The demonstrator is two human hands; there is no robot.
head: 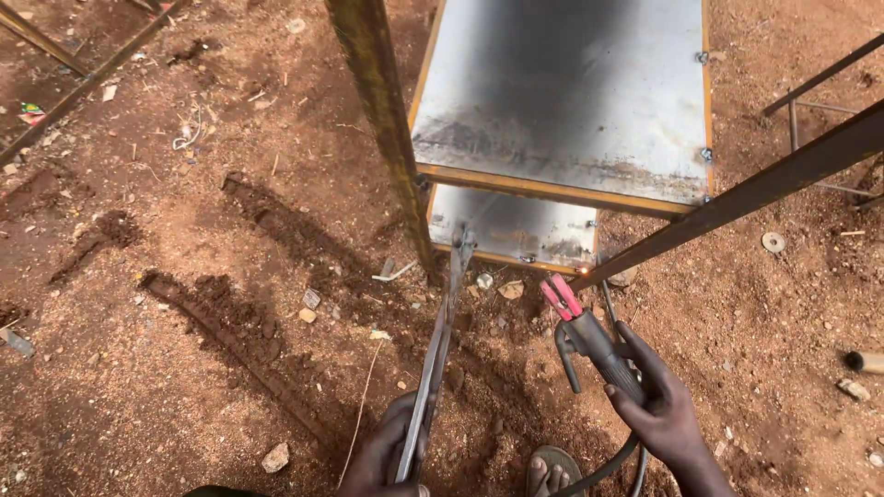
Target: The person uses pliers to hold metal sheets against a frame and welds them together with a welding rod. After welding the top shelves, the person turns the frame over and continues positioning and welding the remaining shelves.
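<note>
- My left hand (391,451), at the bottom edge of the view, is closed around the lower end of a long metal bar (436,354).
- I see the bar run up and away to touch the lower sheet-metal panel (512,225) near its left corner.
- My right hand (665,410) is wrapped around the handle of a welding holder (589,336) with red jaws; a black cable (612,460) trails from it toward me.
- The red jaws sit just below a small orange glow (582,270), where a slanted steel bar (737,198) meets the panel's frame.
- An upper sheet-metal panel (562,92) stands above, beside a rusty upright post (387,129).
- All rests on reddish dirt ground (184,276); I see a sandalled foot (551,471) between my hands.
</note>
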